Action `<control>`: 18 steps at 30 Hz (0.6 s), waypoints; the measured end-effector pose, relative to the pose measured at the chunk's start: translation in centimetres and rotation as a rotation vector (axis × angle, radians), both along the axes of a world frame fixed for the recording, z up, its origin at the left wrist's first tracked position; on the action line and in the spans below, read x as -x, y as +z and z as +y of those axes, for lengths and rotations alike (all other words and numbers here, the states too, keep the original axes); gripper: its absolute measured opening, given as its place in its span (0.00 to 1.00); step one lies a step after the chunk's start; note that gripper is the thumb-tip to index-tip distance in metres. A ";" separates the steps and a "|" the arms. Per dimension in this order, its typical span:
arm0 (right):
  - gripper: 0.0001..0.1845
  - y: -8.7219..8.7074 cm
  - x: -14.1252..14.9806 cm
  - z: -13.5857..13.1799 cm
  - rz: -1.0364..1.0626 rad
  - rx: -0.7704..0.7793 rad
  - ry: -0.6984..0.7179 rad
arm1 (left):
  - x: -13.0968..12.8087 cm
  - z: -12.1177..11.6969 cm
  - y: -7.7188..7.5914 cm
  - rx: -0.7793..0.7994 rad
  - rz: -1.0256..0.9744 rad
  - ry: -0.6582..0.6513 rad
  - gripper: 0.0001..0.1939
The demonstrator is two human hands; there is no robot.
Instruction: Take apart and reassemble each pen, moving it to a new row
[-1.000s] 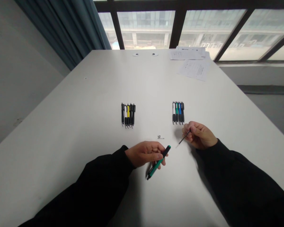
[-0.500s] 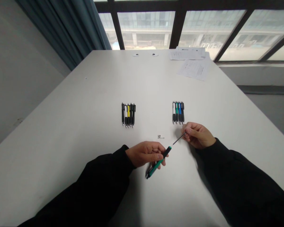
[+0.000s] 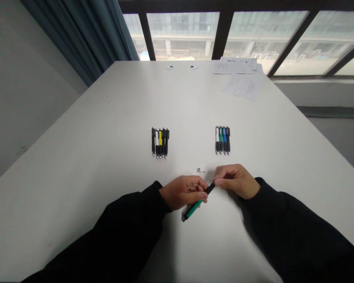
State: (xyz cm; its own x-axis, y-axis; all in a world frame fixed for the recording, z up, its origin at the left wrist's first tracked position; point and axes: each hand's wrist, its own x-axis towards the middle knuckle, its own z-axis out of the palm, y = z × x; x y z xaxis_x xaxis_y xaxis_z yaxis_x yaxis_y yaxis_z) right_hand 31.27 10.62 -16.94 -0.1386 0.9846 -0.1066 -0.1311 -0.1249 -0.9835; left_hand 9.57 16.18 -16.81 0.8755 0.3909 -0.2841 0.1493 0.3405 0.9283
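My left hand (image 3: 184,193) is closed round the middle of a green and black pen (image 3: 191,211), which slants up to the right over the table. At the pen's upper end my right hand (image 3: 238,181) pinches with thumb and forefinger, right at the black grip's opening. The thin refill is now hidden between those fingers and the barrel. Just beyond the hands lie a small metal pen tip (image 3: 198,169) and a thin spring (image 3: 201,171).
A row of several pens (image 3: 160,143), black, white and yellow, lies left of centre. Another row of several pens (image 3: 222,140) lies to the right. Papers (image 3: 242,84) rest at the far right corner of the white table (image 3: 106,129), by the window.
My right hand has moved down and left to the pen's end, and the dark refill has slid into the barrel. My left hand keeps its hold, almost still.
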 end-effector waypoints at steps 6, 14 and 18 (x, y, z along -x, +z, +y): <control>0.17 -0.3 -0.4 0.1 0.088 -0.020 0.048 | -0.1 -0.2 0.1 -0.013 -0.025 0.046 0.19; 0.12 -0.6 -0.6 -0.1 0.060 0.022 0.029 | -0.1 -0.1 0.0 -0.017 -0.016 0.041 0.20; 0.11 -0.4 -0.4 -0.1 0.048 -0.005 -0.012 | -0.2 -0.2 0.1 -0.023 -0.035 0.059 0.19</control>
State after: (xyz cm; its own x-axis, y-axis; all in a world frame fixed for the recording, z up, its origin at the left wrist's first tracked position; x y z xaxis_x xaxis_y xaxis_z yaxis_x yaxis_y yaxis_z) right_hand 31.64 10.53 -17.38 -0.1313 0.9868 -0.0949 -0.1796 -0.1179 -0.9767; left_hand 9.76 16.00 -16.76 0.8601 0.4479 -0.2440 0.0970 0.3260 0.9404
